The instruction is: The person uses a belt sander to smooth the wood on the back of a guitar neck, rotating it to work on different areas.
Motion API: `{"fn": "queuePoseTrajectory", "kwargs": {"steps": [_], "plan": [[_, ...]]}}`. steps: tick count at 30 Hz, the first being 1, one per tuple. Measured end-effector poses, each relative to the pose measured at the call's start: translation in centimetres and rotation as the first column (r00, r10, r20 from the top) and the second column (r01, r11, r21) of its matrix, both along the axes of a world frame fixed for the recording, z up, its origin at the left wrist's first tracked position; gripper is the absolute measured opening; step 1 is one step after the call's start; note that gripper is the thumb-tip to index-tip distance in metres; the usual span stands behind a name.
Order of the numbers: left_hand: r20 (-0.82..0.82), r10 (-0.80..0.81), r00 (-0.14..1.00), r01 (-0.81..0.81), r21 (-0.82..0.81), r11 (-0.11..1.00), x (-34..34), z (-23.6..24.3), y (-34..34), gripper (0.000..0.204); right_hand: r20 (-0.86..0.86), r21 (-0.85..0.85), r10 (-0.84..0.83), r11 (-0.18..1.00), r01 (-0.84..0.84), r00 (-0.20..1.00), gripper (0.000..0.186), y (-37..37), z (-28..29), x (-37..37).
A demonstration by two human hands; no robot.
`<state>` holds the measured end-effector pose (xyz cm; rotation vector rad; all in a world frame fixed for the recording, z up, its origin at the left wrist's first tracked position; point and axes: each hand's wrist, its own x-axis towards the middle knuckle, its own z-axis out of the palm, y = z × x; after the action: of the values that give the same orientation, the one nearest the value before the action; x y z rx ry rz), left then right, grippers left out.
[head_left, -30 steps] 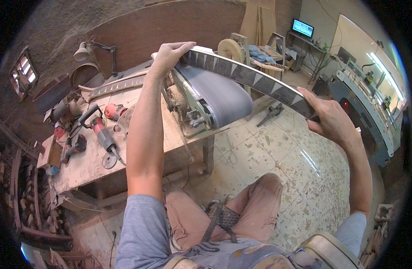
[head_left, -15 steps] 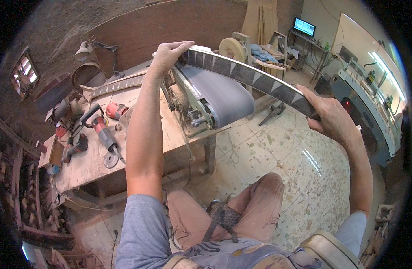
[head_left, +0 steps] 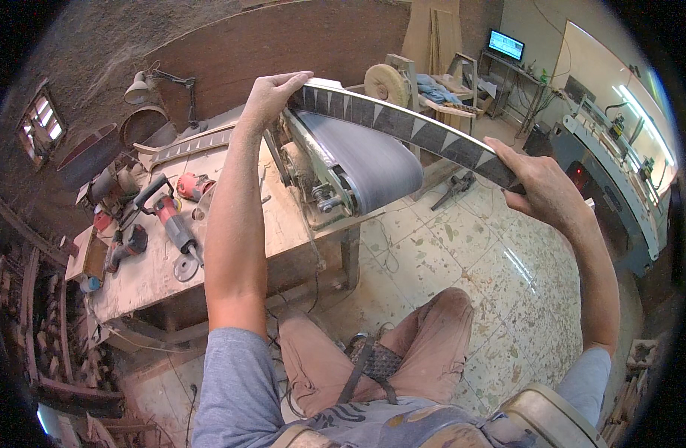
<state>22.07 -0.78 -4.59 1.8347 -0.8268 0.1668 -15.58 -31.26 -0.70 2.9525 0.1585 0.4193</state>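
A long, dark strip with pale triangular inlays and a white upper edge [head_left: 410,125] spans between my hands, looking bowed in this wide view. My left hand [head_left: 270,98] is closed around its left end, fingers laid along the top. At the other end, my right hand [head_left: 543,187] grips it with the thumb underneath. Just below the strip's left half is a belt sander [head_left: 369,164], its grey belt blurred as if running. The strip overlaps the belt's far edge in view; whether they touch I cannot tell.
A dusty workbench [head_left: 164,280] on the left carries a red-and-grey power tool [head_left: 175,224], a cordless drill [head_left: 126,246] and a second inlaid piece [head_left: 194,145]. A desk lamp [head_left: 140,88] stands behind. At right is a large grey machine [head_left: 619,201]; a dark clamp-like tool [head_left: 453,190] lies beyond the belt.
Both hands and the strip have shifted slightly to the left along the sander. The grip of each hand looks the same.
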Motion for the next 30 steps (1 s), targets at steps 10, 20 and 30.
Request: {"fn": "queuePoseTrajectory", "kwargs": {"steps": [10, 20, 30], "plan": [[0.01, 0.0, 1.0, 0.0, 0.007, 1.0, -0.1, 0.1, -0.2, 0.045, -0.033, -0.006, 0.013, 1.0, -0.013, 0.999, 0.088, -0.8, -0.1, 0.0], [-0.009, 0.013, 1.0, -0.012, 0.013, 1.0, -0.5, 0.1, -0.9, 0.043, -0.007, -0.026, 0.008, 1.0, -0.008, 1.0, 0.083, -1.3, -0.1, -0.6], [-0.009, -0.091, 0.996, 0.09, -0.06, 0.994, -0.9, 0.0, -1.3, 0.043, 0.008, -0.069, -0.016, 0.997, 0.017, 1.0, 0.083, -0.9, 0.2, -1.2]]}}
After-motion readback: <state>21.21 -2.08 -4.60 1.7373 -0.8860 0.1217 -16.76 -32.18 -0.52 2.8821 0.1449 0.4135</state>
